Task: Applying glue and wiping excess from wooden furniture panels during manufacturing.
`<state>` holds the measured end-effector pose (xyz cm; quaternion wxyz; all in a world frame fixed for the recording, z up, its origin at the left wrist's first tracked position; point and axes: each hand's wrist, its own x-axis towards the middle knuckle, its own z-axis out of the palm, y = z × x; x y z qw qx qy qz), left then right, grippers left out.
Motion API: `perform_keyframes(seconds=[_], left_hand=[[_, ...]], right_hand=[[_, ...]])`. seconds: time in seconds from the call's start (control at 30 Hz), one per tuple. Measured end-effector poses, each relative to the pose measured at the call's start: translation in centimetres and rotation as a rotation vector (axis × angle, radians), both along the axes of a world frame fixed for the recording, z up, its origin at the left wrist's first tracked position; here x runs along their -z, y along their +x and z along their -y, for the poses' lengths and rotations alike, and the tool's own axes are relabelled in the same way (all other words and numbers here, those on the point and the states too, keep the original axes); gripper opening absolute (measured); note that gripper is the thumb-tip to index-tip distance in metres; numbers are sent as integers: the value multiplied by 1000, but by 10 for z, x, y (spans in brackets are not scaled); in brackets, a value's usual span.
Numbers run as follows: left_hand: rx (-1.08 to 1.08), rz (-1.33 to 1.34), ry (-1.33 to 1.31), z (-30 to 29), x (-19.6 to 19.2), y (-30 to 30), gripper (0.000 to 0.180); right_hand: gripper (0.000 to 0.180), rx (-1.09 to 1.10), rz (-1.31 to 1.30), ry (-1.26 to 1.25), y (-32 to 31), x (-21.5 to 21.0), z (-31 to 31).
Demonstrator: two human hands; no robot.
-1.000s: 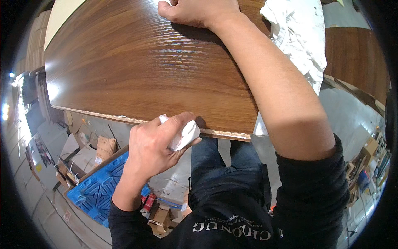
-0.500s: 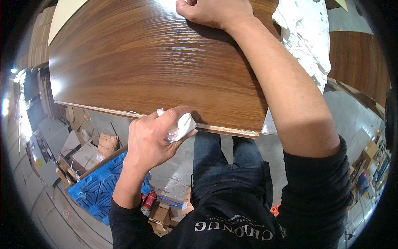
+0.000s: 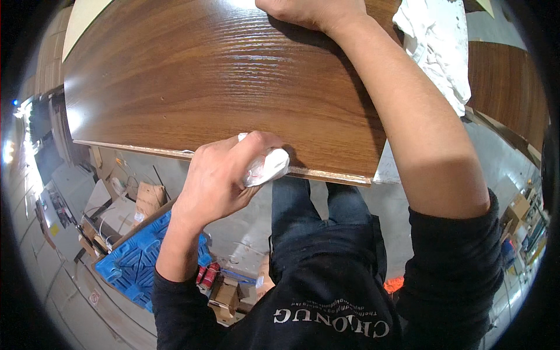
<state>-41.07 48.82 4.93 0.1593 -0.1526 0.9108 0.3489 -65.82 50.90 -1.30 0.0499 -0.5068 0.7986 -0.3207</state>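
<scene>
A wood-grain brown board (image 3: 175, 87) lies flat in front of me, its near edge toward my body. My left hand (image 3: 219, 175) is closed around a crumpled white cloth (image 3: 269, 167) at that near edge, the thumb side lying over the board's top. Part of the cloth sticks out past the fingers. Farther off, my right hand (image 3: 315, 10) rests on or just above the board's far part. Its fingers look curled, but the picture's upper edge cuts them off, so anything inside is hidden.
A heap of white cloth (image 3: 434, 55) lies on a pale surface right of the board. Another brown panel (image 3: 501, 87) is at far right. Below left are a blue plastic pallet (image 3: 137, 256), red cylinders (image 3: 209, 274) and a cardboard box (image 3: 224, 294) on the floor.
My left hand has slid slightly right along the board's edge with the cloth. The right hand has shifted a little up and right in the picture. The whole view has moved slightly.
</scene>
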Motion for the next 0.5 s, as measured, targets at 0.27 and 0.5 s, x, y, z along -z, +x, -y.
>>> perform_keyframes(seconds=[0.27, 0.5], left_hand=[[130, -80, -140, -4, -11, -9, 43], [131, -74, -185, -1, -13, -7, 46]], right_hand=[[30, -1, -35, -6, -2, 3, 0], [30, -5, -6, 20, -1, 0, -1]])
